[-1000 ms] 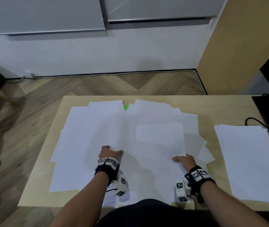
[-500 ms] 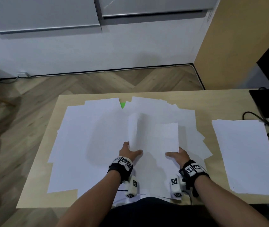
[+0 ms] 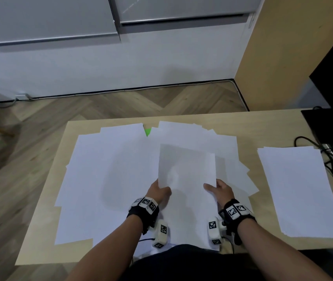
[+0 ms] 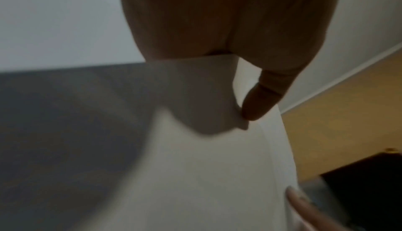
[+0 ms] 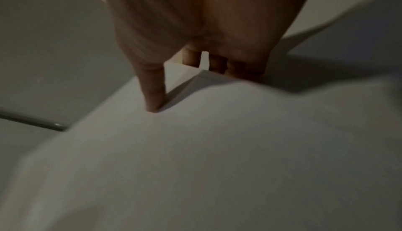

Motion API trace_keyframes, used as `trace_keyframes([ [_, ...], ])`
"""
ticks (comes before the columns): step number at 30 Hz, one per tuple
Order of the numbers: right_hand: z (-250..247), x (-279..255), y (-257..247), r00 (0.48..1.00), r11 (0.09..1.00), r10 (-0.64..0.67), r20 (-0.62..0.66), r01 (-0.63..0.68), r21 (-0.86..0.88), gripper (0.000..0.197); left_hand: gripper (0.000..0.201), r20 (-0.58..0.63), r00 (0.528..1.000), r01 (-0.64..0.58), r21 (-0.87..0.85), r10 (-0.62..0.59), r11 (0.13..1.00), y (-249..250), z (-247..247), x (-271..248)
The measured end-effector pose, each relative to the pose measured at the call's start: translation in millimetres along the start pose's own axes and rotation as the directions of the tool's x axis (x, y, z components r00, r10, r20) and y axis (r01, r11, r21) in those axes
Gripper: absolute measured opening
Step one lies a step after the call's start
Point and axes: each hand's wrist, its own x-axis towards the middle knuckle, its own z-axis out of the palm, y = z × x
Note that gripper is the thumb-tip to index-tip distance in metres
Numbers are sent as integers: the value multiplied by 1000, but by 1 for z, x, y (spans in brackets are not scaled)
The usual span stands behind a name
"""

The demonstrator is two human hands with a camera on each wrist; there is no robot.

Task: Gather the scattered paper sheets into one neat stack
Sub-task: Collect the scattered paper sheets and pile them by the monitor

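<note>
No words, brands or numbers can be read anywhere. The paper sheets [image 3: 121, 169] look blank, though fine print could be lost at this sharpness. The only signs are black-and-white square coded markers on the wristbands [image 3: 235, 210] and on the wrist cameras [image 3: 212, 225].

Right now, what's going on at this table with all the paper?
A person is gathering loose paper. Both hands hold one raised sheet by its near corners: the left hand at the left corner, the right hand at the right, thumbs on top. Beneath it, scattered sheets cover most of the wooden table, overlapping at odd angles. A tidier stack lies apart at the right. Most sheets are not yet gathered.
</note>
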Motion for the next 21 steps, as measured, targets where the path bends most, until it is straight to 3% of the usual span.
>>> trace_keyframes([
  [2, -3, -1, 1, 1000, 997, 8, 27, -10, 73, 21, 29, 58, 997, -40, -50, 43, 998, 15, -2, -5],
  [5, -6, 5, 3, 990, 985, 68, 124, -87, 152, 60, 16, 155, 984, -71, -122, 90, 990, 44, -7, -16],
  [7, -5, 7, 1, 965, 951, 114, 237, -175, 256, 69, 14, 172, 981, -53, -194, 88, 980, 55, -11, -18],
  [9, -4, 8, -1, 935, 923, 152, 322, -251, 292, 65, 29, 157, 986, -24, -221, 60, 975, 42, -15, 0],
  [11, -1, 4, -5, 926, 927, 150, 346, -253, 275, 56, 64, 92, 996, 35, -191, -18, 981, 24, -13, 19],
  [12, 0, 2, -7, 943, 942, 137, 303, -218, 254, 52, 77, 61, 996, 74, -139, -66, 987, 12, -12, 27],
  [16, 1, 9, 1, 991, 984, 120, 60, -127, 129, 37, 65, 60, 986, 146, 124, -155, 981, -17, 4, 33],
  [21, -20, 22, 28, 991, 993, 114, -62, -115, -8, 19, 48, 105, 992, 35, 275, -66, 961, -5, 25, 32],
])
